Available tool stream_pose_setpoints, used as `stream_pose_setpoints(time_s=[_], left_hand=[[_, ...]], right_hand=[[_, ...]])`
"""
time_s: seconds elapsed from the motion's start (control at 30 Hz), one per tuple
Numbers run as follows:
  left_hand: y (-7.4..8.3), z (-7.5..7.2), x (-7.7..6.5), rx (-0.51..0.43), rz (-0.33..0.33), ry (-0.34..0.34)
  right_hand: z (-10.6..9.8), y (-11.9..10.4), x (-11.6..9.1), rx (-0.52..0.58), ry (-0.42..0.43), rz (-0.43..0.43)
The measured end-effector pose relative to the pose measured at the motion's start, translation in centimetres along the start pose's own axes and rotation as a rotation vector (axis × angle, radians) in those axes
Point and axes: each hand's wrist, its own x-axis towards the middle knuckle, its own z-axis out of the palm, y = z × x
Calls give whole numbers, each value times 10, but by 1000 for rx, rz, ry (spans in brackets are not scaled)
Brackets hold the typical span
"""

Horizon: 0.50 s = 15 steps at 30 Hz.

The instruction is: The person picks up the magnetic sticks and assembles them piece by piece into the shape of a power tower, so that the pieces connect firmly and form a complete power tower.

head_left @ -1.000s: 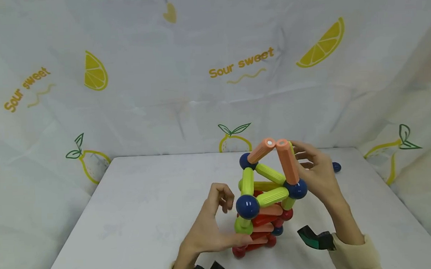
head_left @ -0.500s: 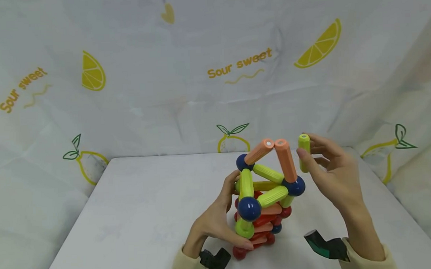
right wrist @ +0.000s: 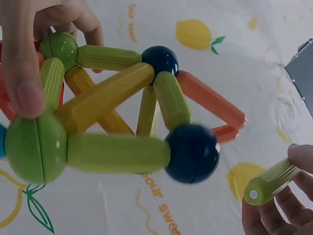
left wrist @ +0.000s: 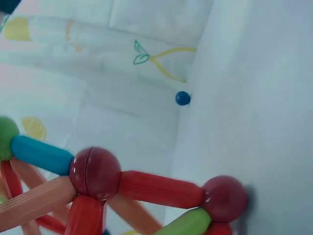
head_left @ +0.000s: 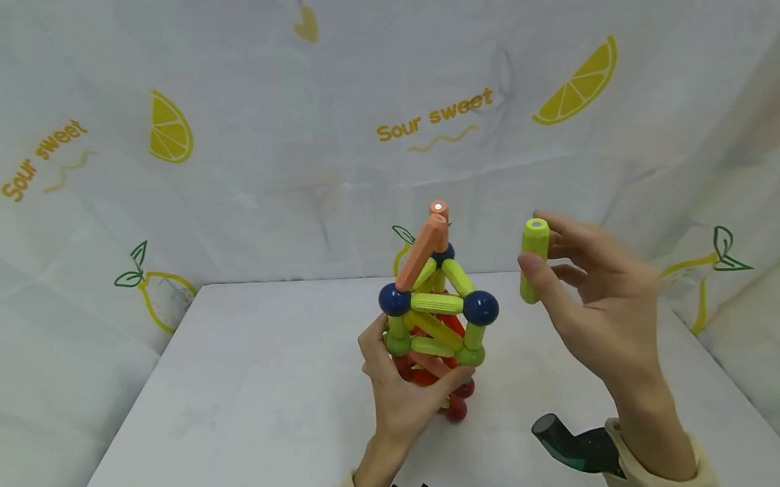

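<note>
A tower of magnetic rods and balls (head_left: 436, 304) stands in front of me. Its upper frame has light green rods with dark blue balls (head_left: 480, 308), and two orange rods (head_left: 422, 253) lean together at the top. My left hand (head_left: 402, 401) grips the tower from the near left, thumb and fingers around the level of the green balls (right wrist: 36, 149). To the right, my right hand (head_left: 614, 300) pinches a light green magnetic rod (head_left: 535, 242) upright, apart from the tower. The left wrist view shows the lower part, with red balls (left wrist: 95, 172) and red rods (left wrist: 161, 189).
A loose blue ball (left wrist: 183, 98) lies on the white table (head_left: 272, 391) by the back cloth; my right hand hides it in the head view. A white curtain (head_left: 284, 168) with lemon prints hangs behind the table.
My left hand has closed around the tower, turned it and shifted it left and away from me. My right hand has drawn the green rod out from behind the tower to the right.
</note>
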Motion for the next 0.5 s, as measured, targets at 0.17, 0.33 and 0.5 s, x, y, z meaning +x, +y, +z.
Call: stream_pose_setpoints(time_s=[0.17, 0.33, 0.5], left_hand=[[-4, 3, 0, 37, 63, 88], [-11, -3, 7, -9, 139, 2], [-14, -14, 11, -28, 46, -130]], right_hand=[[15, -6, 8, -7, -94, -39], [28, -2, 14, -6, -171, -62], [37, 4, 17, -27, -220, -60]])
